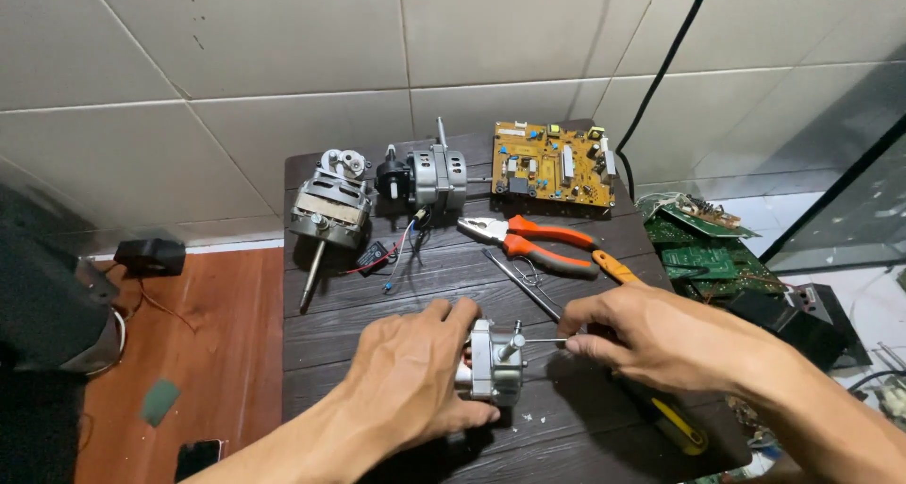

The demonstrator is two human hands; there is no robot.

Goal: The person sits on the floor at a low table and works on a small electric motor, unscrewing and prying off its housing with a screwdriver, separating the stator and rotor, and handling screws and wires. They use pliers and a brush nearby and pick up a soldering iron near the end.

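This is a small repair workshop, likely for fans and electronics. A dark wooden worktop (377, 305) carries two stripped motors (330, 206), a yellow circuit board (552, 163) and orange-handled pliers (528, 239). More green circuit boards (694, 248) pile up beside it, against a tiled wall (283, 69).

You have almost nothing of that kind here: no packages, signs or labels you can make out. The one screen is a dark phone (199, 458) lying flat on the wooden floor at your lower left, its display black.
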